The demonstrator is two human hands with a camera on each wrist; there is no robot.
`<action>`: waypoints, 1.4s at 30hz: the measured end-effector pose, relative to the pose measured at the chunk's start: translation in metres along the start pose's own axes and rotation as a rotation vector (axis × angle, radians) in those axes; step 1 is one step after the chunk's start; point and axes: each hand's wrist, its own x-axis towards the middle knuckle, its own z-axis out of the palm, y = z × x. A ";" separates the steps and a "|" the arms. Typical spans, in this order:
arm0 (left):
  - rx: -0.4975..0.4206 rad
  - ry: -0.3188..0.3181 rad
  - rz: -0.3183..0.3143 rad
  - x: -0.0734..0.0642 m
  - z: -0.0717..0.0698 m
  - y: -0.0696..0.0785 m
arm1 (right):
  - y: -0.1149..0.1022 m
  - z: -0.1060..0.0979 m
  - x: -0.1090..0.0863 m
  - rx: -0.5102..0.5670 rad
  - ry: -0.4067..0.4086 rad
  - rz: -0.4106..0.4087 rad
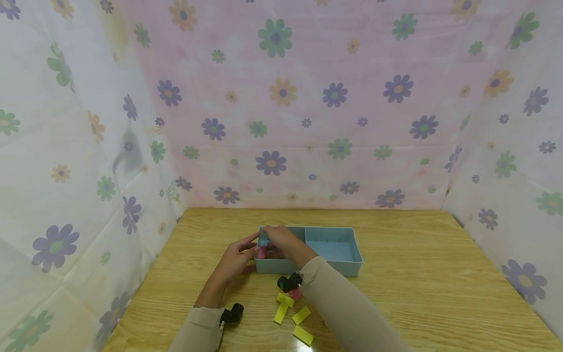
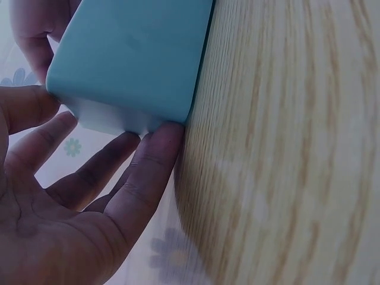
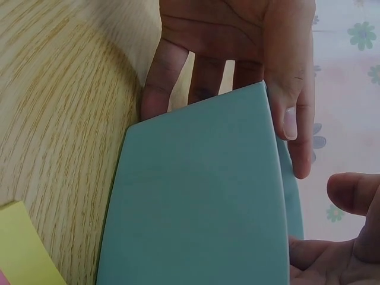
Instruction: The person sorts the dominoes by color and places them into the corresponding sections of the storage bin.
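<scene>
A blue-green box [image 1: 334, 269] with two compartments lies on the table. My left hand [image 1: 232, 261] is at its left end. In the left wrist view, that hand's fingers [image 2: 157, 148] rest against the end wall and the thumb meets the corner by the rim. My right hand [image 1: 283, 242] reaches over the front wall into the left compartment, with its fingertips mostly hidden there. A pink block [image 1: 261, 252] shows inside by the left wall, close to both hands; I cannot tell whether the right fingers hold it. In the right wrist view, the right hand [image 3: 347, 246] shows partly behind the wall.
Several yellow blocks [image 1: 303, 336] and a pink block [image 1: 295, 293] lie loose on the wooden table [image 1: 418, 293] in front of the box, between the forearms. The right compartment [image 1: 334, 249] shows its bare floor. Flowered cloth [image 1: 308, 107] encloses the back and sides.
</scene>
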 end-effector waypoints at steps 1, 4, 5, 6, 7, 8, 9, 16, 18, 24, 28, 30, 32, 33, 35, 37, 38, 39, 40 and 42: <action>-0.003 0.003 -0.002 0.000 0.000 0.000 | 0.000 0.000 0.000 -0.001 -0.001 -0.001; -0.012 0.017 -0.014 0.000 0.000 0.000 | 0.000 -0.001 -0.002 -0.023 -0.003 -0.017; -0.014 0.019 -0.013 0.000 0.000 0.000 | 0.001 -0.002 -0.002 -0.033 -0.005 -0.022; -0.018 0.022 -0.018 0.000 0.000 0.000 | 0.001 -0.003 -0.003 -0.044 -0.007 -0.028; -0.019 0.022 -0.017 0.000 0.000 0.000 | 0.001 -0.004 -0.003 -0.056 -0.008 -0.032; -0.020 0.022 -0.017 0.000 0.000 0.000 | 0.001 -0.005 -0.004 -0.070 -0.008 -0.036; -0.021 0.022 -0.015 0.000 0.000 0.000 | 0.001 -0.006 -0.005 -0.081 -0.008 -0.038; -0.012 0.026 -0.020 0.001 0.000 0.001 | -0.003 -0.014 -0.014 -0.143 -0.002 -0.071; -0.007 0.027 -0.024 0.000 0.000 0.001 | -0.005 -0.017 -0.018 -0.170 -0.002 -0.083; -0.002 0.019 -0.033 0.000 -0.001 0.001 | -0.007 -0.024 -0.035 -0.232 -0.030 -0.166; -0.003 0.021 -0.034 0.000 -0.001 0.001 | -0.004 -0.033 -0.046 -0.221 -0.054 -0.239; -0.004 0.027 -0.040 0.000 -0.001 0.001 | -0.002 -0.038 -0.051 -0.203 -0.057 -0.259; -0.001 0.030 -0.039 0.000 -0.001 0.001 | 0.000 -0.044 -0.054 -0.182 -0.055 -0.268; 0.001 0.035 -0.044 0.000 0.000 0.001 | 0.002 -0.047 -0.056 -0.173 -0.056 -0.273; 0.004 0.039 -0.049 0.000 0.000 0.001 | 0.006 -0.053 -0.061 -0.161 -0.058 -0.286; 0.006 0.039 -0.047 0.000 0.000 0.001 | 0.010 -0.059 -0.066 -0.160 -0.064 -0.303; 0.005 0.040 -0.049 0.000 0.000 0.001 | 0.012 -0.062 -0.069 -0.160 -0.070 -0.315; 0.003 0.038 -0.052 0.000 0.000 0.001 | 0.014 -0.064 -0.071 -0.156 -0.076 -0.329; 0.002 0.037 -0.053 0.000 0.000 0.001 | 0.016 -0.067 -0.074 -0.151 -0.081 -0.342; 0.003 0.031 -0.052 0.001 0.001 0.002 | 0.021 -0.073 -0.080 -0.144 -0.082 -0.363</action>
